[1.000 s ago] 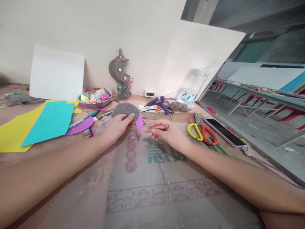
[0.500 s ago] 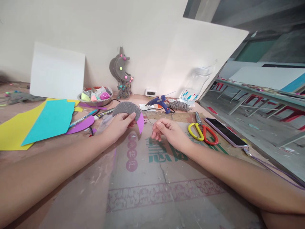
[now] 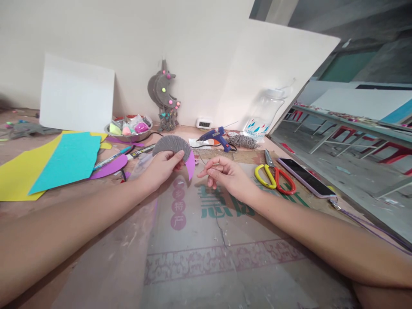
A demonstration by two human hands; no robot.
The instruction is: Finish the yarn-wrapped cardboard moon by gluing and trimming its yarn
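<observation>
My left hand [image 3: 165, 167] is closed on a crescent cut-out [image 3: 170, 146], thumb on its front. Grey yarn is wound tightly round most of the crescent, and its pointed purple tip [image 3: 190, 166] is bare. To the right of that tip, my right hand [image 3: 222, 174] has its index finger stretched toward it, with the thumb and other fingers curled together. A thin strand of grey yarn [image 3: 221, 229] trails below the right hand over the table covering; the grip on it is partly hidden by the fingers.
Scissors [image 3: 274, 174] and a phone [image 3: 305, 177] lie to the right. Behind are a blue glue gun [image 3: 216, 137], a yarn bundle [image 3: 243, 140], a plastic bottle [image 3: 265, 113] and a small clock [image 3: 204, 123]. Turquoise sheet [image 3: 67, 161] and a bowl [image 3: 128, 137] are left. A moon ornament [image 3: 164, 94] stands against the board.
My right index finger has straightened out toward the purple tip, and the right hand has shifted slightly left. My left hand keeps its hold on the crescent. The view has shifted slightly.
</observation>
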